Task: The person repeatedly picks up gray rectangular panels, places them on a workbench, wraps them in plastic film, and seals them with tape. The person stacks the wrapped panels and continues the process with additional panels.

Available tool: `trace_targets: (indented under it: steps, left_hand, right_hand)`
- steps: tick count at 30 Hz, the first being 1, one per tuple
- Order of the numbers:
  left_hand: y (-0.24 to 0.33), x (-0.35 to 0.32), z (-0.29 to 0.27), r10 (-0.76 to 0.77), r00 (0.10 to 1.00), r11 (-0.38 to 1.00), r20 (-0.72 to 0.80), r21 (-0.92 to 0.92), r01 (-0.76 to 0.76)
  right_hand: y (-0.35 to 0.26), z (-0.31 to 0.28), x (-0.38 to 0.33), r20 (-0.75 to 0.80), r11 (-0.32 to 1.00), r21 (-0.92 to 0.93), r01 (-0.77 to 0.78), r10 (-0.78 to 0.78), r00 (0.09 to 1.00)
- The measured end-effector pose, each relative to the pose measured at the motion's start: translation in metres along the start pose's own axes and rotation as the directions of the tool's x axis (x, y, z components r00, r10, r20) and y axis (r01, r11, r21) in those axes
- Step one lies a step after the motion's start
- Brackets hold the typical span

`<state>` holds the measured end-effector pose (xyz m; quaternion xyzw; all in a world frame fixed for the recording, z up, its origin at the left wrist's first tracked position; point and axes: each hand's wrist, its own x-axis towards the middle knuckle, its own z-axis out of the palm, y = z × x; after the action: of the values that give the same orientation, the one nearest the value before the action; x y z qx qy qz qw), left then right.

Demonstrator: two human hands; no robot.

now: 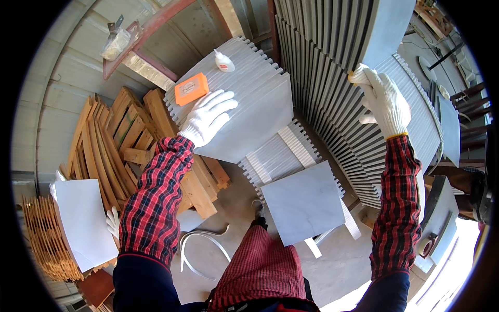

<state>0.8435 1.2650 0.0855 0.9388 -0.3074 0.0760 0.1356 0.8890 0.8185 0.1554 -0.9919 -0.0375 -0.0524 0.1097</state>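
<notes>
Fingers spread flat, the left hand (208, 117) presses the top grey tile (249, 112) on its stack while the right hand (384, 101) grips an upright tile's (387, 28) edge, which might tip.

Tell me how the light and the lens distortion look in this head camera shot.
In the head view, hard sunlight blows out the lower right corner near the right hand; the left hand on the grey slab stack is evenly lit and sharp; the fisheye bends the slab rows, with a black rim around the picture.
</notes>
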Motion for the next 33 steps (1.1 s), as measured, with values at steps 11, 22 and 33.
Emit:
trace_targets:
  steps: [11, 22, 33]
  left_hand:
    - [-0.002, 0.007, 0.006, 0.036, 0.993, 0.993, -0.114, -0.110, -0.048]
    - [-0.005, 0.001, 0.018, 0.023, 0.981, 0.989, -0.193, -0.140, -0.051]
    - [0.009, -0.015, 0.017, -0.185, 0.937, 0.982, -0.296, -0.083, 0.168]
  right_hand:
    - [-0.149, 0.034, 0.049, 0.079, 0.843, -0.059, 0.535, -0.530, 0.844]
    - [0.021, 0.013, 0.006, -0.187, 0.772, -0.275, 0.573, -0.627, 0.756]
    - [0.102, 0.028, 0.001, 0.049, 0.933, -0.285, 0.218, -0.213, 0.976]
